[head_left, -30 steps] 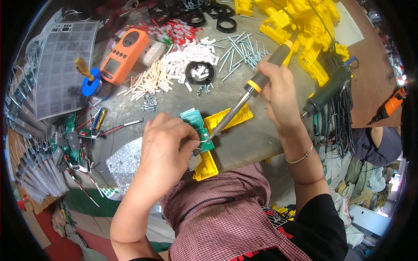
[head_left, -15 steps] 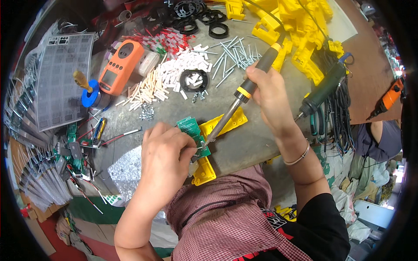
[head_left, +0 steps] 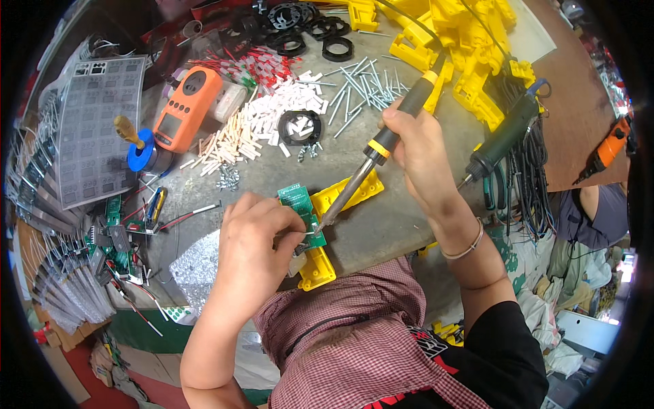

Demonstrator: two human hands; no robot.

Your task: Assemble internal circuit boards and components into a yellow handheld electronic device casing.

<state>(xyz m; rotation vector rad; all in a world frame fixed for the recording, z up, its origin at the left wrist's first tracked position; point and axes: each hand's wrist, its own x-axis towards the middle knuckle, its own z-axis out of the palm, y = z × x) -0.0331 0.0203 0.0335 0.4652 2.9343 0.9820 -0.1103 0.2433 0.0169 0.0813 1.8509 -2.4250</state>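
My right hand grips a soldering iron with a black and yellow handle. Its metal tip points down-left and meets the lower right edge of a green circuit board. Thumb and forefinger of my left hand pinch a thin white wire whose end lies on the board beside the tip. The board rests over yellow plastic housing pieces, one of which angles off to the right. The left hand's other fingers curl over the board's left edge.
Beyond lie white and tan sleeves, long screws, black rings and yellow housings. An orange meter and blue solder spool stand left; a dark green electric screwdriver lies right. Foil-like wrap sits left of my hand.
Hardly anything differs. The whole scene has shifted very slightly left in view; the iron's tip stays at the board and my left hand keeps its pinch.
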